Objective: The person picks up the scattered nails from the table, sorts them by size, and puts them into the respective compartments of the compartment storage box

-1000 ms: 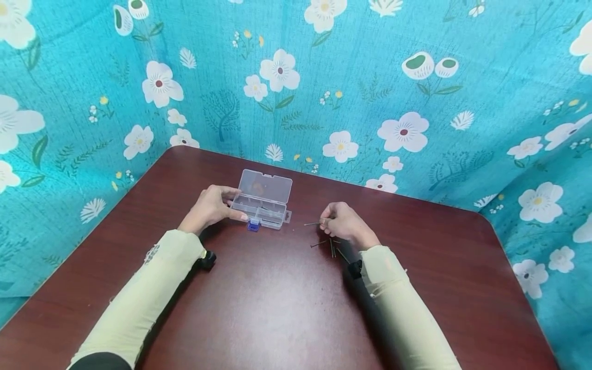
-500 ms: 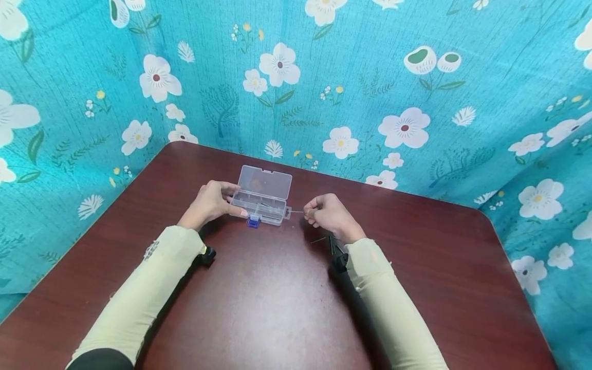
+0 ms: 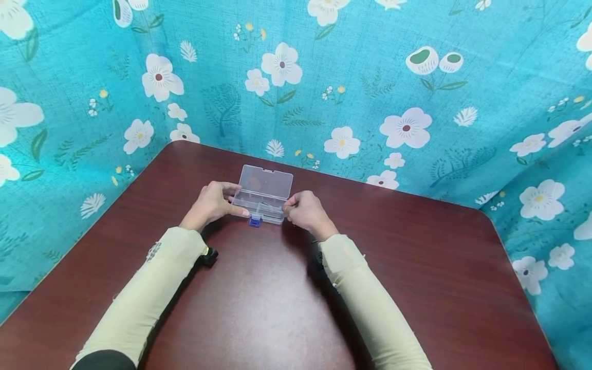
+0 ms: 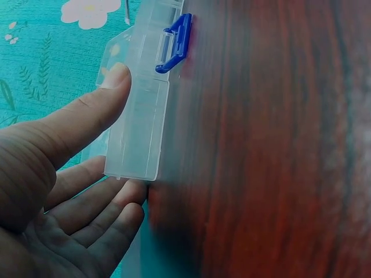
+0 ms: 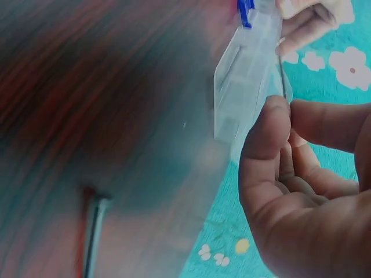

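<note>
A clear plastic compartment box stands on the table with its lid raised at the back and a blue latch hanging at its front. My left hand holds the box's left end, thumb on the front edge and fingers behind. My right hand pinches a thin nail between thumb and forefinger, right at the box's right end. The nail points over the compartments in the right wrist view. Several nails lie inside the right-hand compartments.
Another nail lies on the dark wood table, near my right wrist. Its loose neighbours are largely hidden under the right forearm in the head view. A blue flowered cloth hangs behind the table's back edge.
My right hand has moved left, bringing the nail from beside the loose nails to the box's right end. My left hand stays at the box's left end.
</note>
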The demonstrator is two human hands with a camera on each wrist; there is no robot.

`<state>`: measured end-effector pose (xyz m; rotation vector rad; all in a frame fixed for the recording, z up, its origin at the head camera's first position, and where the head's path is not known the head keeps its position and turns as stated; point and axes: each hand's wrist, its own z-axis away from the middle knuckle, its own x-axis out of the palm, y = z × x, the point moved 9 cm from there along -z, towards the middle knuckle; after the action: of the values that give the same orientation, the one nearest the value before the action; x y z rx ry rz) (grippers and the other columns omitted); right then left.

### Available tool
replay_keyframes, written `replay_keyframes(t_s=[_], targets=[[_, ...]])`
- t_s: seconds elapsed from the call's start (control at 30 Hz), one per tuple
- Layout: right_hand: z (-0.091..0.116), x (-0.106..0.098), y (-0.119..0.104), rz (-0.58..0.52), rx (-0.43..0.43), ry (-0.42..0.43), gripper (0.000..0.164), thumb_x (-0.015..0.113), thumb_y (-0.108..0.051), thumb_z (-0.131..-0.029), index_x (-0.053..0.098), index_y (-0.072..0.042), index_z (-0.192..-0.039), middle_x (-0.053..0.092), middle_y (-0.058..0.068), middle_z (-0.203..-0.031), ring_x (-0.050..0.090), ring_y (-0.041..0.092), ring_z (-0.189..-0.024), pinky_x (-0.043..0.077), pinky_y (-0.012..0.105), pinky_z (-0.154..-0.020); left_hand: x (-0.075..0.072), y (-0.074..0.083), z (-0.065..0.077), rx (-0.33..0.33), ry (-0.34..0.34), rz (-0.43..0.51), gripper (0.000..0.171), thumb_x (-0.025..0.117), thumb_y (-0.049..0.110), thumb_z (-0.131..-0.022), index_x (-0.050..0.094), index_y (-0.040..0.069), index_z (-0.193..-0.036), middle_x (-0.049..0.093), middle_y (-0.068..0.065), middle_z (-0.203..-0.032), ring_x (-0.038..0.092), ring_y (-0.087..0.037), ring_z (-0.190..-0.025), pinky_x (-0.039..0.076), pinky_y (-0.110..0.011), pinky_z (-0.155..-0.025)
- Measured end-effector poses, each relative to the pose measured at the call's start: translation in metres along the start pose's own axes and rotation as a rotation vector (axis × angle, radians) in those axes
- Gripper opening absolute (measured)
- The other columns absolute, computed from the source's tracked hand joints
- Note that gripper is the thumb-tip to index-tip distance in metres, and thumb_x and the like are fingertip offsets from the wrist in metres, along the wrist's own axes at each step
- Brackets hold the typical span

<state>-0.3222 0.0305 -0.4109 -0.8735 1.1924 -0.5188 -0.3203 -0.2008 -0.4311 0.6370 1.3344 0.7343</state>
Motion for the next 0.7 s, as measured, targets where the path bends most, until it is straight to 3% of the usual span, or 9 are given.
replay_keyframes(t_s=[0.1, 0.27, 0.53, 0.7], targets=[[0.000, 0.004, -0.010, 0.119, -0.037, 0.035, 0.014, 0.066, -0.005, -0.090, 0.076, -0.002, -0.081, 0.065, 0.002, -0.079, 0.053, 0.019, -0.071, 0.044, 0.032, -0.061, 0.001, 0.001, 0.000, 0.012, -0.001, 0.000, 0.083, 0.096, 0.026, -0.068, 0.059, 0.006, -0.140, 0.062, -0.016, -0.131, 0.057, -0.031, -0.110, 0.053, -0.044, -0.091], [-0.001, 0.018, -0.021, 0.228, -0.053, 0.032, 0.015, 0.068, -0.012, -0.094, 0.076, -0.006, -0.083, 0.064, 0.002, -0.076, 0.056, 0.020, -0.073, 0.047, 0.032, -0.062, -0.001, -0.001, 0.001, 0.018, 0.002, -0.004, 0.084, 0.096, 0.026, -0.068, 0.059, 0.005, -0.140, 0.062, -0.017, -0.131, 0.058, -0.032, -0.110, 0.054, -0.044, -0.090], [-0.003, 0.018, -0.021, 0.243, -0.016, 0.050, 0.011, 0.070, -0.011, -0.094, 0.075, -0.007, -0.086, 0.065, 0.003, -0.080, 0.056, 0.021, -0.073, 0.047, 0.032, -0.061, -0.001, 0.000, -0.001, 0.048, 0.005, 0.018, 0.084, 0.096, 0.026, -0.068, 0.059, 0.004, -0.139, 0.062, -0.017, -0.130, 0.058, -0.033, -0.110, 0.055, -0.044, -0.089], [-0.003, 0.017, -0.020, 0.222, -0.035, 0.029, 0.008, 0.069, -0.011, -0.094, 0.075, -0.008, -0.090, 0.066, 0.002, -0.084, 0.056, 0.020, -0.071, 0.047, 0.031, -0.059, 0.000, 0.001, -0.001, 0.038, -0.008, 0.000, 0.084, 0.096, 0.026, -0.068, 0.058, 0.004, -0.140, 0.062, -0.017, -0.130, 0.058, -0.033, -0.109, 0.055, -0.044, -0.089]])
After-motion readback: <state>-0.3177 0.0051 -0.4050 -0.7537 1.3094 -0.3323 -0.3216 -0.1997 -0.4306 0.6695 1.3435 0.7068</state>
